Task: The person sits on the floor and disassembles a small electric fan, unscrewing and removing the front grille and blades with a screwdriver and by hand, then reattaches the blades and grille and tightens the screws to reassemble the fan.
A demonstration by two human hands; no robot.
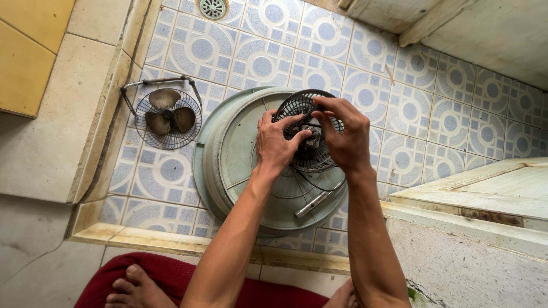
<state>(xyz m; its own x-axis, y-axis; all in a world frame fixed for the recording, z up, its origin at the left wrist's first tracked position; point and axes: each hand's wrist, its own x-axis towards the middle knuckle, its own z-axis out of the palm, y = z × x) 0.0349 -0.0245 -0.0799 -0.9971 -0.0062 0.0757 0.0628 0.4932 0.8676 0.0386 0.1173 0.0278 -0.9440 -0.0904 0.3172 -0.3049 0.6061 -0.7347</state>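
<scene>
Below me is a floor [399, 108] of tiles patterned in blue and white circles, with a round drain [213, 7] at its far edge. An upturned grey basin [240, 171] sits on it, and just left of that lies a fan guard with dusty blades [168, 117].

Bare arms, bare feet, dark red cloth below

Both forearms are bare from the elbow down, with no sleeve, watch, ring or band in sight; the left hand [278, 142] and right hand [342, 134] are ungloved, with short, plain nails. Nearer the wearer than the upturned grey basin [240, 142], dark red cloth [171, 279] covers the lap, plain and without pattern. A bare left foot [134, 291] lies on that cloth, toes showing, and part of another bare foot [342, 296] shows beside the right forearm.
</scene>
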